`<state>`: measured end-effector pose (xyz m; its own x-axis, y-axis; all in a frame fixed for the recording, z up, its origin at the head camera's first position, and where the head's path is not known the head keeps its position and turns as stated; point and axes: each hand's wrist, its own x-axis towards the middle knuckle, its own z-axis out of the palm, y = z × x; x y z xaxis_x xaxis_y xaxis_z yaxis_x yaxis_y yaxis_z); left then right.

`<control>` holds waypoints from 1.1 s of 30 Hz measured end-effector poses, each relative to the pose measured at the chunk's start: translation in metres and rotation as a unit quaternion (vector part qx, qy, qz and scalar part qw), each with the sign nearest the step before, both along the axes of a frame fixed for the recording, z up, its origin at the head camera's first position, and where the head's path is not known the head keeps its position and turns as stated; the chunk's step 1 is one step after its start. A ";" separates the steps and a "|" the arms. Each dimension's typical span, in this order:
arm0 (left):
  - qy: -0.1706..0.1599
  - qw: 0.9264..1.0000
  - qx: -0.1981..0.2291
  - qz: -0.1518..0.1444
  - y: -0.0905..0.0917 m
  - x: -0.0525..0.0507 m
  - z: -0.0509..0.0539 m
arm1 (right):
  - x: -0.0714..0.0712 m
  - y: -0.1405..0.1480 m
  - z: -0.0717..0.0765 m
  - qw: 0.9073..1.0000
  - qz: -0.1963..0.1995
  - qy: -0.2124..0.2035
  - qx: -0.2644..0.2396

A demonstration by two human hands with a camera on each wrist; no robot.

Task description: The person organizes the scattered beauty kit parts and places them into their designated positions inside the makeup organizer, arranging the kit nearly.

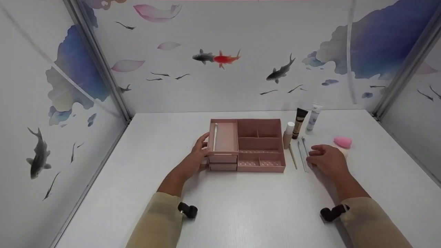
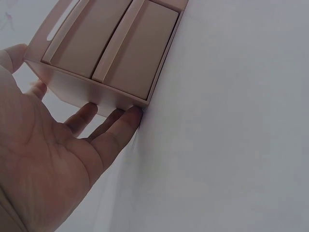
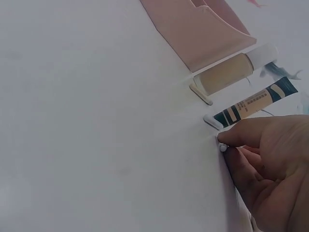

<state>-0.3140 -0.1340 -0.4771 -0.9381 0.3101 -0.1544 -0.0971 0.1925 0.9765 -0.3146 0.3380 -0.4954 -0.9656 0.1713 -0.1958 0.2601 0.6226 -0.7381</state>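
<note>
A pink desktop organizer [image 1: 260,144] with two small drawers [image 2: 135,48] stands on the table. My left hand [image 1: 198,151] is at its left side; in the left wrist view the fingertips touch the side wall and the thumb is by the top corner. My right hand [image 1: 329,160] pinches the end of a slim pale stick [image 3: 223,147] between thumb and forefinger, low over the table. To its left lie a second pale stick [image 1: 301,156] and a yellowish one [image 1: 293,156]. Another slim white stick [image 1: 215,136] lies in the organizer's top tray.
Right of the organizer stand a white-capped bottle [image 1: 287,136], a black-topped tube [image 1: 299,124] and a white tube [image 1: 313,119]. A pink makeup sponge [image 1: 342,142] lies beyond my right hand, a cream item [image 1: 344,151] partly hidden beside it. Printed panels enclose the white table [image 1: 241,213].
</note>
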 end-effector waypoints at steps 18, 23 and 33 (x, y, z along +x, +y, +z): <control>-0.007 1.000 0.017 -0.004 -0.001 0.002 0.002 | 0.000 0.000 0.008 0.988 -0.064 -0.004 -0.143; -0.011 1.000 0.020 -0.002 -0.001 0.001 0.001 | -0.003 0.001 0.009 0.984 -0.069 -0.008 -0.163; -0.008 1.000 0.014 -0.007 -0.002 0.000 0.000 | -0.002 -0.001 0.010 0.977 -0.066 0.001 -0.205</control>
<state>-0.3140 -0.1356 -0.4766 -0.9312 0.3271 -0.1606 -0.1102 0.1671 0.9798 -0.3170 0.3374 -0.4854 -0.9411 0.2010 -0.2720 0.3161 0.2362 -0.9188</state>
